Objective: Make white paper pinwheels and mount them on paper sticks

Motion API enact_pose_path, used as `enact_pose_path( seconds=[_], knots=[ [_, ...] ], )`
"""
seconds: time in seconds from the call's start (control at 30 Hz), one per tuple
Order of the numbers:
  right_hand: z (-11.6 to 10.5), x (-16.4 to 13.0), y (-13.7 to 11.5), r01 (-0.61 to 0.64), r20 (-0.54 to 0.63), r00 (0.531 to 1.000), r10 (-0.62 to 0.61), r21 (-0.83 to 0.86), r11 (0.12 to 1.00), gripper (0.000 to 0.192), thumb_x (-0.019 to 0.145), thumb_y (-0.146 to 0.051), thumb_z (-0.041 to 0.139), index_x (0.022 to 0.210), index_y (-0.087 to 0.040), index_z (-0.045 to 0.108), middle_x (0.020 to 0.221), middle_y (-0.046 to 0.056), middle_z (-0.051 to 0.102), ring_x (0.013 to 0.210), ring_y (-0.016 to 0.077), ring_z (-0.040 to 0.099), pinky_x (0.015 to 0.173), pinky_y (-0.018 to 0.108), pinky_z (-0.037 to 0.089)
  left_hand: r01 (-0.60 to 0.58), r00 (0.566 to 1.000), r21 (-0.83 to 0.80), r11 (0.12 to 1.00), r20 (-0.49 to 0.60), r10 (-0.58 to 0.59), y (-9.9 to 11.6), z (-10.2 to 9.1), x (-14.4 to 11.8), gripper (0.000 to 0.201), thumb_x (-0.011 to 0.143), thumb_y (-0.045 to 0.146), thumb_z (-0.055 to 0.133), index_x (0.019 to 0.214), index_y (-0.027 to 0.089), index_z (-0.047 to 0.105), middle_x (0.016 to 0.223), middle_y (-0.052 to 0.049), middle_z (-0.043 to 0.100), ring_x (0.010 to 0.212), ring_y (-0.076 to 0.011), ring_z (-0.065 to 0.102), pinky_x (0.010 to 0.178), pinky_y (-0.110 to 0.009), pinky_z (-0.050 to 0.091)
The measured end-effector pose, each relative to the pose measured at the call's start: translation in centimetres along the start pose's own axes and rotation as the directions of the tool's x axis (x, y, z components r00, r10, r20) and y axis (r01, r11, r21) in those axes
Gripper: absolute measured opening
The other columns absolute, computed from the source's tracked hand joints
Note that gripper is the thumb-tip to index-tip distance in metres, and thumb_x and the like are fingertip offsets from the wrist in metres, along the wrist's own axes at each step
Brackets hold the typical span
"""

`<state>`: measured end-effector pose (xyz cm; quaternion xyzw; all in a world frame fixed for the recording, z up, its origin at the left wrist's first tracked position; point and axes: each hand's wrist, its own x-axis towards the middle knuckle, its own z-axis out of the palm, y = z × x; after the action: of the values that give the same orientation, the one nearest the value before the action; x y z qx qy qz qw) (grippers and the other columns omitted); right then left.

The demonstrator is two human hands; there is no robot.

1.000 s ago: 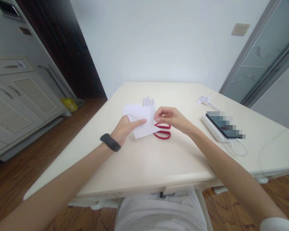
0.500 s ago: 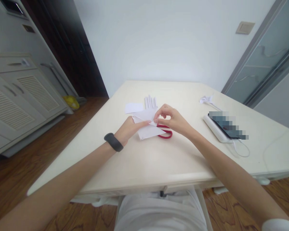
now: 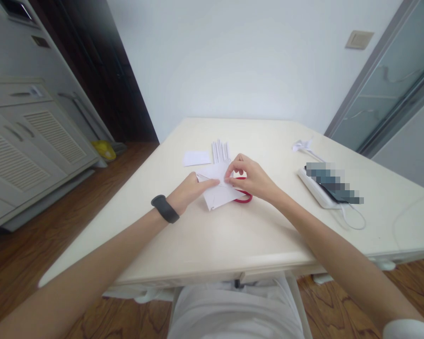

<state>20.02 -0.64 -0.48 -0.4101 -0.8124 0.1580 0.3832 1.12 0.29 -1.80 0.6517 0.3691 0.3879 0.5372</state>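
Note:
A white sheet of paper (image 3: 219, 194) lies partly folded on the cream table (image 3: 233, 235). My left hand (image 3: 191, 190), with a black band on its wrist, presses the sheet down with its index finger stretched along a fold. My right hand (image 3: 252, 179) pinches the sheet's upper right edge between thumb and fingers. Red-handled scissors (image 3: 243, 198) lie under the paper and my right hand, with only part of a handle loop showing.
A small white paper piece (image 3: 196, 158) and several thin white paper strips (image 3: 221, 149) lie beyond the sheet. A folded paper shape (image 3: 302, 145) sits far right. A phone on a white block (image 3: 330, 186) with a cable lies at right. Cabinets stand left.
My right hand folded the paper's flap down and to the left toward my left index finger. The sheet now covers more of the scissors. The view shifted slightly.

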Motion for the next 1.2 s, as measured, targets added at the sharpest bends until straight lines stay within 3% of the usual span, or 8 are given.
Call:
enact_pose_path(
  seconds=[0.27, 1.2],
  knots=[
    [0.11, -0.08, 0.18, -0.023, -0.023, 0.999, 0.023, -0.005, 1.0, 0.006, 0.074, -0.019, 0.057, 0.076, -0.019, 0.063, 0.081, 0.001, 0.046, 0.077, 0.0133, 0.047, 0.068, 0.027, 0.038, 0.033, 0.999, 0.056, 0.998, -0.005, -0.033, 0.01, -0.32, 0.16, 0.04, 0.073, 0.035, 0.062, 0.111, 0.022, 0.062, 0.114, -0.005, 0.064, 0.108, -0.0287, 0.055, 0.091, -0.041, 0.042],
    [0.22, 0.05, 0.1, -0.046, -0.053, 0.998, 0.045, -0.016, 0.999, 0.006, 0.075, -0.021, 0.055, 0.073, -0.019, 0.061, 0.08, 0.001, 0.047, 0.074, 0.0135, 0.047, 0.066, 0.027, 0.037, -0.029, 1.0, 0.068, 0.997, -0.005, 0.029, 0.56, -0.04, -0.23, 0.046, 0.068, 0.036, 0.066, 0.111, 0.019, 0.061, 0.118, -0.008, 0.061, 0.108, -0.0278, 0.056, 0.093, -0.042, 0.041]
  ],
)
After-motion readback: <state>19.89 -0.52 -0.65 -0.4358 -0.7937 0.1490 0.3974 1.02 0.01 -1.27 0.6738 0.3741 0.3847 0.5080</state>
